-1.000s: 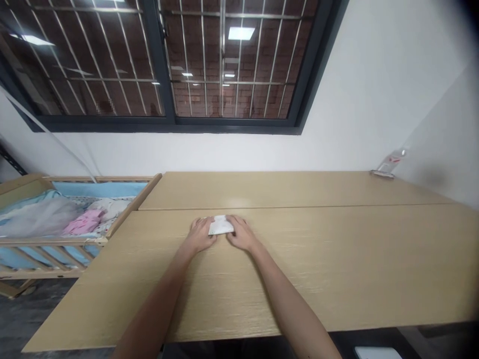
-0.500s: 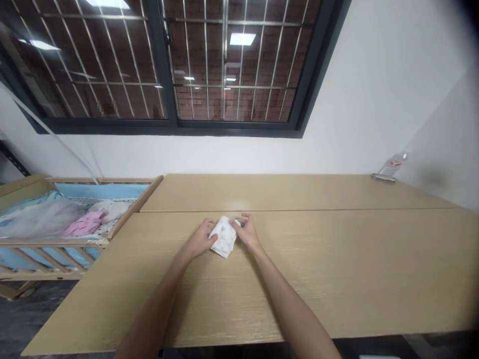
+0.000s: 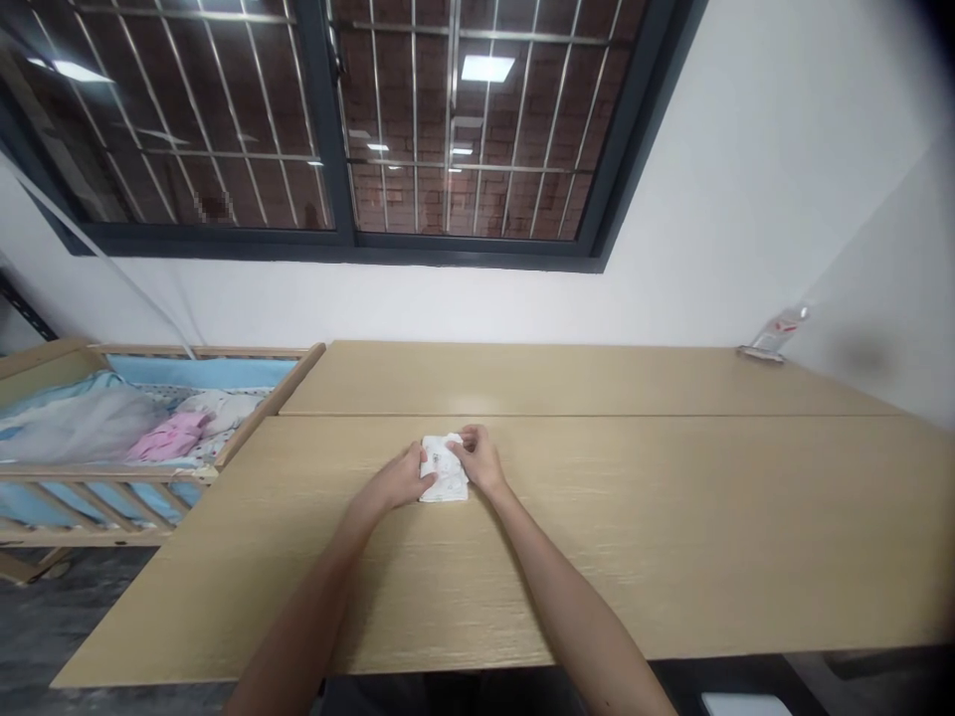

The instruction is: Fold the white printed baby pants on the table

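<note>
A small white cloth (image 3: 445,481) with faint grey prints, folded into a squarish packet, is between my hands over the wooden table. My left hand (image 3: 405,475) grips its left edge, thumb on top and the other fingers mostly hidden behind. At the upper right corner my right hand (image 3: 479,459) pinches the cloth between thumb and curled fingers. Whether the packet rests fully on the tabletop I cannot tell.
The wide wooden table (image 3: 671,537) has a seam across it near the back. A clear bottle (image 3: 782,330) leans at its far right corner. On the left stands a wooden crib (image 3: 111,477) holding a pink cloth (image 3: 173,438) and white bedding. A barred window (image 3: 463,129) is behind.
The folded cloth has turned from a slanted position to nearly square with the table edge. Both hands have kept hold of it, and the view has tilted slightly.
</note>
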A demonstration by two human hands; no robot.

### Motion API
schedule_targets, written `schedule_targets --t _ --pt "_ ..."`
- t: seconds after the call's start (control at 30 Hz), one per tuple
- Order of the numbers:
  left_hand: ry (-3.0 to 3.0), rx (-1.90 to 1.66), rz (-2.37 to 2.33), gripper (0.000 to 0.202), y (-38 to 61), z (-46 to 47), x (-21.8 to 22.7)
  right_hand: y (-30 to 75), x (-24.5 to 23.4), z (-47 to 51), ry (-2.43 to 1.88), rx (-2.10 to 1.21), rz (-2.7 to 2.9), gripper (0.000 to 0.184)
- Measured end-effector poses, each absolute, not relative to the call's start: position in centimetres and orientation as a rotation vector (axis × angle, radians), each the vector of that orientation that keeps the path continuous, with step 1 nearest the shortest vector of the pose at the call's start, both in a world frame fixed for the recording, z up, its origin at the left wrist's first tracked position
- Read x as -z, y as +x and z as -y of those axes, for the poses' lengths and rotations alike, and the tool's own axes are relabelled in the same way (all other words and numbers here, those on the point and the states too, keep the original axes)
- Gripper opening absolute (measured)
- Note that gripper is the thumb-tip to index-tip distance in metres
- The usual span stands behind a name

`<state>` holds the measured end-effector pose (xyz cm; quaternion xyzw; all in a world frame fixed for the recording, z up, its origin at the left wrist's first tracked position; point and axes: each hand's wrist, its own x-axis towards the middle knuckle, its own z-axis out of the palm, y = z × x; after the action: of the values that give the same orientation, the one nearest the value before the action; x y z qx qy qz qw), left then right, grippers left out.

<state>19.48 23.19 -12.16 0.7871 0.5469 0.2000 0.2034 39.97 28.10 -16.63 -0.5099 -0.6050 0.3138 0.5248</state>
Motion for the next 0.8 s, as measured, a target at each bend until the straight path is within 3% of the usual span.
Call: schedule_targets --t 0.17,0.37,0.43,0.57,0.8 --pt "2.255 -0.545 -1.731 0.03 20.8 -20.6 11.2 40.4 15.5 -27.4 -1.267 -0.702 1.531 0.038" --pt "2.399 -0.811 -1.779 0.059 25.4 -14.9 13.7 40.5 11.1 -23.9 -1.152 -0.29 2.032 0.048" --pt "2.366 -0.827 -1.819 0.069 27.0 -13.7 15.2 40.0 9.6 -22.3 -1.023 -0.321 2.283 0.051" --pt "2.292 -0.707 -1.868 0.067 28.5 -12.6 16.6 39.6 8.4 -20.1 -0.796 -0.477 2.647 0.052" --pt "2.337 -0.688 -1.886 0.066 27.5 -12.6 16.0 41.6 9.9 -22.7 -0.79 -0.533 2.699 0.048"
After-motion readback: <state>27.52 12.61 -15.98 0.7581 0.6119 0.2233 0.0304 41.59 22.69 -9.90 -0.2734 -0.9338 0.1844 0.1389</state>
